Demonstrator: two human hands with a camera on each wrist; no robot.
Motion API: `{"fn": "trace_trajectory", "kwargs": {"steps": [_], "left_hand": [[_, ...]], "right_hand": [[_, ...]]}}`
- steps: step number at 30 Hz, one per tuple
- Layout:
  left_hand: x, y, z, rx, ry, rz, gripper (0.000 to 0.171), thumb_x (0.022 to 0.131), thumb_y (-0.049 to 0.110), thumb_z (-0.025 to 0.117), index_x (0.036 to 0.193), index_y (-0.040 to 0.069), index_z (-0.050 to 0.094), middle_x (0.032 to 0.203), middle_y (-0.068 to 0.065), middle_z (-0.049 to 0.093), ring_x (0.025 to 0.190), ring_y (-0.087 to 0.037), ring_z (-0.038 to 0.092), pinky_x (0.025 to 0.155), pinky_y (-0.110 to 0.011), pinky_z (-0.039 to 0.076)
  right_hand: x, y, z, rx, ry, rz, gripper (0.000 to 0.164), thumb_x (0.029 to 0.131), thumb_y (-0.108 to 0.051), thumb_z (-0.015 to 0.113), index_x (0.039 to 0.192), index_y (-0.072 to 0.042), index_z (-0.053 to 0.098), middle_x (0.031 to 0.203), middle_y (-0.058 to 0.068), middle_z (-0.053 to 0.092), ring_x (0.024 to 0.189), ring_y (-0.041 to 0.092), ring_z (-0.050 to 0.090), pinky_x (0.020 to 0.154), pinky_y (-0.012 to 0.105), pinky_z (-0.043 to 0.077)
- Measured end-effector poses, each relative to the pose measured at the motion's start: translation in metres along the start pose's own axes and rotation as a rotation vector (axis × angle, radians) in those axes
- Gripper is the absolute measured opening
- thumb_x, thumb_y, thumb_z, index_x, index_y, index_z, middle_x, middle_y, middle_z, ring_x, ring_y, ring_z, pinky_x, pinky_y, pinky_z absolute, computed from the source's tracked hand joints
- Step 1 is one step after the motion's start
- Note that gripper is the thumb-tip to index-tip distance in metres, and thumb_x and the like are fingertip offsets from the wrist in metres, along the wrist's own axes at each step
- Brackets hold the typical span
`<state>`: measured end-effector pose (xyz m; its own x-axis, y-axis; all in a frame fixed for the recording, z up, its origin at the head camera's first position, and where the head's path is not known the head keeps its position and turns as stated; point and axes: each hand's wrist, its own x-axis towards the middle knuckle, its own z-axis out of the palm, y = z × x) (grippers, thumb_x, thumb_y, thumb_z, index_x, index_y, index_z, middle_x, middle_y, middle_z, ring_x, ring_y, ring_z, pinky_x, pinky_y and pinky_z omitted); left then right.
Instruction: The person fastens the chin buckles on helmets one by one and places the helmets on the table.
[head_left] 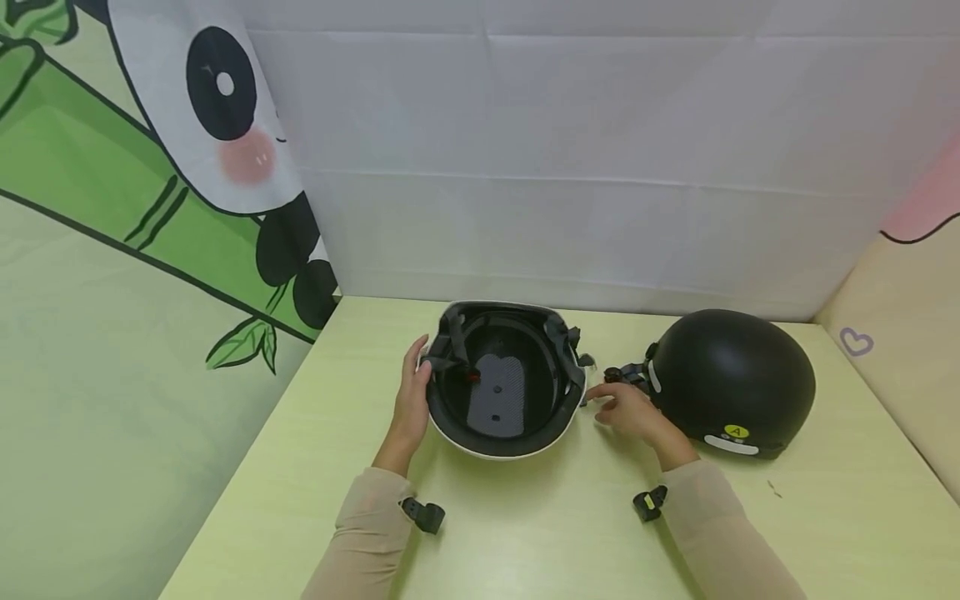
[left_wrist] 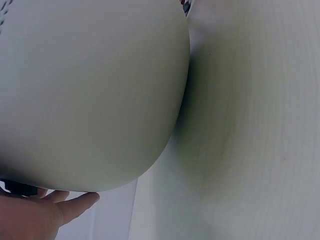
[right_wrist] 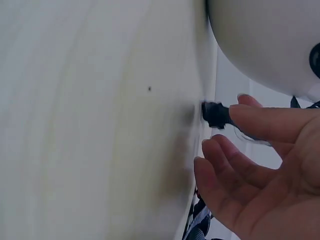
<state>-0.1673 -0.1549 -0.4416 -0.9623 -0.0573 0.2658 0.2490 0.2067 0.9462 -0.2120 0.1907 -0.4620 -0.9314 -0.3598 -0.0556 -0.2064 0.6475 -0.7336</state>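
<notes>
So the whole corner is closed in by a printed backdrop (head_left: 562, 125), plain whitish at the back, with a big cartoon animal face and green bamboo over on the left. Below that there's a pale yellow table (head_left: 517, 542) with a faint grain.

Biggest thing on it is a matte black helmet (head_left: 735, 375), right side, dome up, yellow "A" sticker low on the shell. Then a white helmet (head_left: 501, 396), upside down between the two hands, opening up so you see the black lining and some dark straps (head_left: 452, 337).

Left hand (head_left: 411, 404) holds its left side, thumb at the rim and fingers along the outer shell. Right hand (head_left: 630, 412) is just beside the right rim, and the right wrist view shows thumb and index pinching a small dark strap end (right_wrist: 216, 115), other fingers loosely bent below.

Imo the key bit is right there: the white helmet lies to the left of the right hand, so that hand is the nearer one to the right rim. The dark piece's long axis runs roughly along the thumb, free end poking past the fingertips. Can't tell which helmet it's attached to, fwiw
</notes>
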Motion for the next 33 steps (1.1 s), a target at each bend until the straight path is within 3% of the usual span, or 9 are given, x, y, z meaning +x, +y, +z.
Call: {"fn": "trace_trajectory", "kwargs": {"steps": [6, 14, 21, 27, 33], "left_hand": [[0.0, -0.001, 0.001, 0.001, -0.005, 0.019, 0.053, 0.105, 0.035, 0.029, 0.154, 0.017, 0.023, 0.152, -0.018, 0.028, 0.135, -0.037, 0.031, 0.108, -0.055, 0.021], [0.003, 0.003, 0.0, 0.037, 0.027, 0.015, 0.051, 0.104, 0.032, 0.032, 0.153, 0.017, 0.026, 0.148, -0.019, 0.033, 0.136, -0.036, 0.031, 0.109, -0.054, 0.022], [0.007, 0.003, -0.002, 0.055, 0.02, 0.063, 0.056, 0.102, 0.023, 0.05, 0.152, 0.012, 0.029, 0.149, -0.023, 0.032, 0.138, -0.036, 0.028, 0.108, -0.056, 0.022], [0.009, 0.004, -0.006, 0.182, 0.007, 0.111, 0.059, 0.096, 0.023, 0.062, 0.149, 0.012, 0.038, 0.146, -0.019, 0.038, 0.131, -0.035, 0.039, 0.105, -0.056, 0.029], [0.009, 0.005, -0.009, 0.288, 0.013, 0.143, 0.061, 0.093, 0.022, 0.067, 0.147, 0.012, 0.041, 0.143, -0.018, 0.042, 0.127, -0.036, 0.042, 0.101, -0.057, 0.032]], "right_hand": [[0.007, 0.0, 0.004, -0.002, -0.014, -0.039, 0.039, 0.081, 0.006, 0.069, 0.12, 0.009, 0.061, 0.123, 0.028, 0.055, 0.099, 0.04, 0.061, 0.076, 0.045, 0.052], [0.011, 0.001, 0.007, 0.017, -0.006, -0.054, 0.04, 0.08, 0.004, 0.07, 0.119, 0.006, 0.063, 0.129, 0.026, 0.052, 0.1, 0.042, 0.06, 0.078, 0.048, 0.051], [0.016, 0.001, 0.009, -0.028, -0.041, -0.049, 0.048, 0.08, -0.002, 0.072, 0.127, 0.0, 0.061, 0.131, 0.024, 0.054, 0.102, 0.04, 0.058, 0.082, 0.049, 0.048], [0.018, 0.0, 0.012, -0.022, -0.057, -0.025, 0.049, 0.081, -0.001, 0.071, 0.128, 0.001, 0.059, 0.129, 0.024, 0.055, 0.101, 0.038, 0.059, 0.081, 0.048, 0.049], [0.026, 0.0, 0.012, -0.002, -0.068, -0.05, 0.045, 0.08, 0.002, 0.071, 0.124, 0.003, 0.061, 0.136, 0.028, 0.047, 0.099, 0.04, 0.059, 0.079, 0.046, 0.049]]}}
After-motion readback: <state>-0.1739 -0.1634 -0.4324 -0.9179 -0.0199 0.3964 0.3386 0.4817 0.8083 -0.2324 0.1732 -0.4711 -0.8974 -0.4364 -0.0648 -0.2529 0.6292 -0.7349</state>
